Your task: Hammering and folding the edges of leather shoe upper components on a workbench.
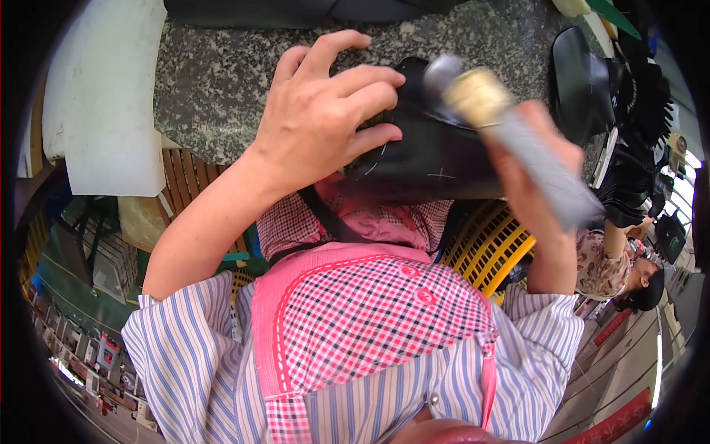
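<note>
A black leather piece (436,161) with pale marks drawn on it lies on the speckled stone slab (211,89), its near part hanging past the front edge. My left hand (322,107) rests at its left side, fingers bent and spread apart, the thumb and some fingertips touching the leather. In my right hand (529,159) is a hammer (473,96), gripped by its grey handle. Its rounded metal head is just over the far part of the leather, with a yellowish wrap below the head. Motion smears the hammer and right hand, so contact cannot be told.
More black pieces (580,81) are stacked at the right, beyond the slab. A white block (103,103) stands at the left. Dark material (296,11) lies along the far edge. Below is a yellow basket (488,248). Another person (617,270) is at the far right.
</note>
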Available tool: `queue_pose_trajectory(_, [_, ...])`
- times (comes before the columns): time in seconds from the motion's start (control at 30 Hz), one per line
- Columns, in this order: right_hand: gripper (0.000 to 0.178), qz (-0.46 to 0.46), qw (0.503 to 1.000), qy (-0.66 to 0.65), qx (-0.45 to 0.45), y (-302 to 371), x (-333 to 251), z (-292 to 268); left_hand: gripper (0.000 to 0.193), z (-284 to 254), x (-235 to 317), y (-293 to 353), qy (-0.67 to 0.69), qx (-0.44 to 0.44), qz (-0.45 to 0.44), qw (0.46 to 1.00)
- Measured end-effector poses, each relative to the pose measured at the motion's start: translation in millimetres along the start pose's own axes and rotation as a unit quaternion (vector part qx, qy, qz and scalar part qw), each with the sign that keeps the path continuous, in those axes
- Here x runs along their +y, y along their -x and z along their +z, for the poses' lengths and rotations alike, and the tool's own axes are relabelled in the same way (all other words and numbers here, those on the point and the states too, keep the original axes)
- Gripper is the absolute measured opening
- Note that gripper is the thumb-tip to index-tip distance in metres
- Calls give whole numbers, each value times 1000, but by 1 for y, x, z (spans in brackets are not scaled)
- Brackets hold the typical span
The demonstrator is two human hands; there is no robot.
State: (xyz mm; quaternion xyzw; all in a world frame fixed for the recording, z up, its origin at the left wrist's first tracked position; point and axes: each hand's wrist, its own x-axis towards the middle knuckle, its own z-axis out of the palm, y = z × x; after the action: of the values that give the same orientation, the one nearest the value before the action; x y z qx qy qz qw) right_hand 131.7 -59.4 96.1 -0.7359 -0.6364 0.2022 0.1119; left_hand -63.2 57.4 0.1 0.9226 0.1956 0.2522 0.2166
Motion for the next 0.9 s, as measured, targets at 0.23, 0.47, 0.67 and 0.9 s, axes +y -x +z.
queue_pose_trajectory(0.23, [15, -9, 999, -31, -15, -4, -2, 2, 73, 0, 4, 0, 63, -9, -62, 996])
queue_pose_trajectory(0.47, [12, -20, 999, -37, 9, -7, 0, 1, 101, 0, 1, -6, 90, -29, -79, 992])
queue_pose_trajectory(0.67, [23, -37, 995, -61, -64, -7, -2, 8, 106, 34, -32, -15, -48, 331, 208, 919])
queue_pose_trajectory(0.9, [8, -136, 990, 11, 21, -10, -2, 19, 109, 56, -46, -15, -40, 344, 216, 913])
